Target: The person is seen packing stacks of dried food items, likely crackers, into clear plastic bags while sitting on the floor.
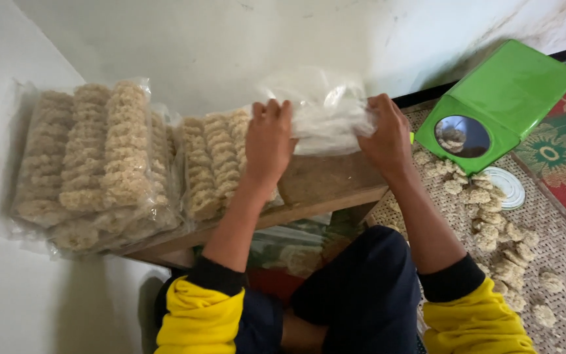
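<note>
My left hand (268,141) and my right hand (386,134) both grip an empty clear plastic bag (325,111) above a low wooden table (322,187). The left hand holds the bag's left edge, the right hand its right edge. Just left of my left hand lies a filled clear bag of pale round crackers (214,164) in rows. A bigger stack of filled cracker bags (96,164) sits at the table's left end, against the wall.
Loose pale crackers (492,229) lie scattered on a woven mat (558,223) to the right. A green box-like device with a round mirror-like opening (492,105) stands on the mat, a white lid (507,187) beside it. White walls close the left and back.
</note>
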